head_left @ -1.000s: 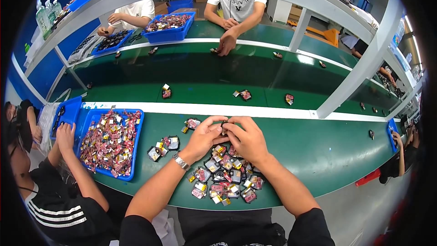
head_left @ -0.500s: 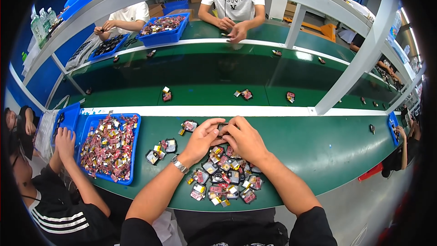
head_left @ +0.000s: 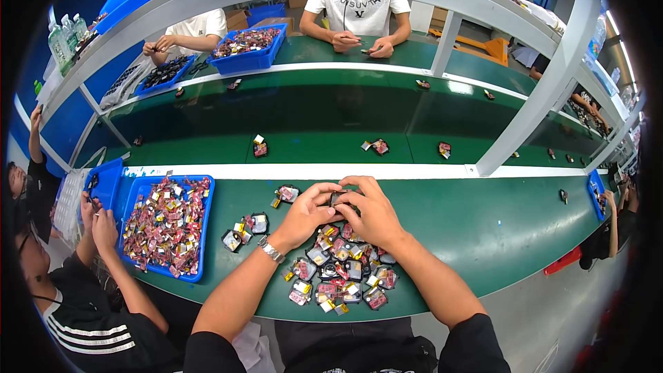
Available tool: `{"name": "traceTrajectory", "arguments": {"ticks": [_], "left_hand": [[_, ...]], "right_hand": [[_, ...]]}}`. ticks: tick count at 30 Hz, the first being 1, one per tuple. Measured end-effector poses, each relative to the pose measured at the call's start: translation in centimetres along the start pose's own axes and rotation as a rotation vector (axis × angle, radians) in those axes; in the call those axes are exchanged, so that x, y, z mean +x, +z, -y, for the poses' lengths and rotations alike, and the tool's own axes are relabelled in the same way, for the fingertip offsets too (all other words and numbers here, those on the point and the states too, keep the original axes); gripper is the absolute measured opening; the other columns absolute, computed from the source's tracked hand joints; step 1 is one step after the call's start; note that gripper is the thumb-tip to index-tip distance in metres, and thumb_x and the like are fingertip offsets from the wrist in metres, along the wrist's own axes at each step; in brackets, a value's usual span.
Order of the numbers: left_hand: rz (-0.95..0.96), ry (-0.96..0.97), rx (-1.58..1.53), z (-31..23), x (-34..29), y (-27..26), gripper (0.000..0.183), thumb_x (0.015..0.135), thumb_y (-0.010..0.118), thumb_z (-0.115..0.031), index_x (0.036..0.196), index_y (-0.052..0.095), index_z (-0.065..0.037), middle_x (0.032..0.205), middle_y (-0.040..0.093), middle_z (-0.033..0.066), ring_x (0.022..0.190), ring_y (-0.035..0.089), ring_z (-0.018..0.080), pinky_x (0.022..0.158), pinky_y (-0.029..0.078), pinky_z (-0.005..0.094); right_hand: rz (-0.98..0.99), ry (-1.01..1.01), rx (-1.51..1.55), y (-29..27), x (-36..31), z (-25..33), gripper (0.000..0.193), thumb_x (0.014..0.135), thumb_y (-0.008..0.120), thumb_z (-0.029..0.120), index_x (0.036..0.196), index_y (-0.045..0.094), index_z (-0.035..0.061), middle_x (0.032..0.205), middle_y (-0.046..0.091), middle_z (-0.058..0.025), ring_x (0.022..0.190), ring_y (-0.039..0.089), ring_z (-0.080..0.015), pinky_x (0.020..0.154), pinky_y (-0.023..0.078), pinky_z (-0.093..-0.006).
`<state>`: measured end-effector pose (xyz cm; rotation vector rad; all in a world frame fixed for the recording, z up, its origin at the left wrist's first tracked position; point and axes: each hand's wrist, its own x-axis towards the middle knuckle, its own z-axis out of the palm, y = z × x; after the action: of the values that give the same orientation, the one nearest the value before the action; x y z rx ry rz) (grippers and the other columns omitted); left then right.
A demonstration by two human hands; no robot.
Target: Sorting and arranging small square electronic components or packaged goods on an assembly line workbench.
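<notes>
My left hand (head_left: 309,213), with a metal watch on its wrist, and my right hand (head_left: 374,213) meet over the green bench (head_left: 469,228). Fingers of both close around a small dark casing (head_left: 336,198), mostly hidden by them. Just below lies a pile of small black casings with red circuit boards and silver-yellow battery pouches (head_left: 338,269). Left of my left hand sit one similar unit (head_left: 286,194) and a small cluster of them (head_left: 245,229).
A blue tray (head_left: 207,235) heaped with red boards and batteries stands left, beside a co-worker's hands (head_left: 103,224). Beyond the white rail (head_left: 311,173), units (head_left: 380,146) lie spaced along a green belt (head_left: 311,114). A grey post (head_left: 545,97) rises at right.
My hands stay together on the casing, with small finger shifts. Across the belt, a co-worker's hands have moved apart and lowered. At left, the neighbour's hands have separated slightly. Another person's arm is now raised.
</notes>
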<state>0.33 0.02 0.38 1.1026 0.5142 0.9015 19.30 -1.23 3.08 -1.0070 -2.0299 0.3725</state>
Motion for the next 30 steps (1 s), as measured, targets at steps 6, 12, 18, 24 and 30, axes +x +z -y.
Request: {"name": "traceTrajectory", "arguments": {"ticks": [6,12,18,24,30], "left_hand": [[-0.02,-0.056,-0.015,-0.2,0.1,0.0,0.035,0.097,0.051,-0.005,0.13,0.041,-0.003,0.128,0.053,0.0135,0.114,0.058,0.021,0.097,0.051,0.0364],[-0.048,-0.055,-0.083,-0.1,0.2,0.1,0.033,0.098,0.049,-0.007,0.129,0.042,-0.003,0.124,0.054,0.0132,0.112,0.058,0.0206,0.095,0.053,0.0399],[-0.05,-0.036,-0.057,0.0,-0.1,0.2,0.033,0.097,0.048,-0.004,0.13,0.042,-0.007,0.121,0.055,0.0114,0.112,0.058,0.0204,0.095,0.053,0.0376],[-0.045,0.001,-0.007,0.5,0.0,-0.3,0.018,0.096,0.052,-0.004,0.114,0.047,-0.005,0.113,0.055,0.007,0.108,0.058,0.0168,0.092,0.055,0.036],[-0.059,-0.02,0.008,0.4,0.1,-0.4,0.012,0.096,0.053,-0.006,0.108,0.05,-0.004,0.108,0.054,0.0041,0.105,0.058,0.0157,0.091,0.056,0.0365]], "right_hand": [[0.124,0.05,0.083,-0.7,-0.2,0.0,0.008,0.081,0.066,0.01,0.087,0.068,0.0046,0.121,0.055,-0.0107,0.113,0.051,-0.0298,0.092,0.046,-0.0379],[0.079,0.078,0.172,-0.4,-0.5,-0.6,0.011,0.084,0.065,0.01,0.092,0.068,0.0032,0.121,0.056,-0.0127,0.112,0.054,-0.028,0.093,0.046,-0.0365],[0.064,0.306,0.588,0.6,-0.9,-1.3,0.01,0.089,0.062,0.005,0.095,0.067,-0.0016,0.121,0.056,-0.0097,0.097,0.061,-0.0145,0.083,0.05,-0.0282],[0.086,0.357,0.65,0.8,-1.0,-1.9,0.013,0.091,0.062,0.007,0.098,0.066,-0.0024,0.122,0.055,-0.0091,0.098,0.06,-0.0133,0.085,0.05,-0.0279],[0.089,0.363,0.692,1.0,-0.8,-2.3,0.013,0.091,0.063,0.008,0.099,0.067,-0.0012,0.122,0.056,-0.0087,0.097,0.06,-0.0128,0.083,0.05,-0.027]]}}
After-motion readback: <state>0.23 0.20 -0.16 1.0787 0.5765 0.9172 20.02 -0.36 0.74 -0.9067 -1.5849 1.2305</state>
